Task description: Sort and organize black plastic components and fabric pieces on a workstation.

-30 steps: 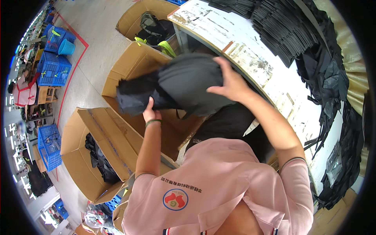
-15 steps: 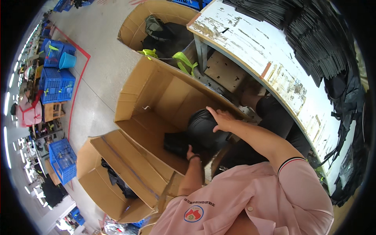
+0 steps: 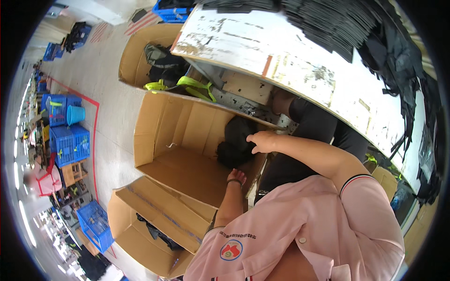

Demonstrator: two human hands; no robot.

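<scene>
A large open cardboard box (image 3: 183, 173) stands in front of me. Black, soft-looking pieces (image 3: 236, 143) lie bunched in its right part; their exact kind does not show. My right hand (image 3: 262, 142) is over the box's right side, thumb and fingers apart, its fingertips close beside the black pieces. Whether they touch cannot be made out. Nearer to me, my left hand (image 3: 237, 176) is just below the pieces, fingers loosely spread and holding nothing. A dark band circles the left wrist.
A worn white table (image 3: 281, 42) with stacked black pieces (image 3: 328, 23) runs along the right. Another cardboard box (image 3: 129, 61) with dark fabric and yellow-green straps (image 3: 194, 86) stands beyond. A flapped box (image 3: 140, 243) is near left. Blue crates (image 3: 70, 143) line the floor's left.
The black pieces have dropped lower into the box, and both hands have come away from around them. My view has turned, so boxes and table appear shifted.
</scene>
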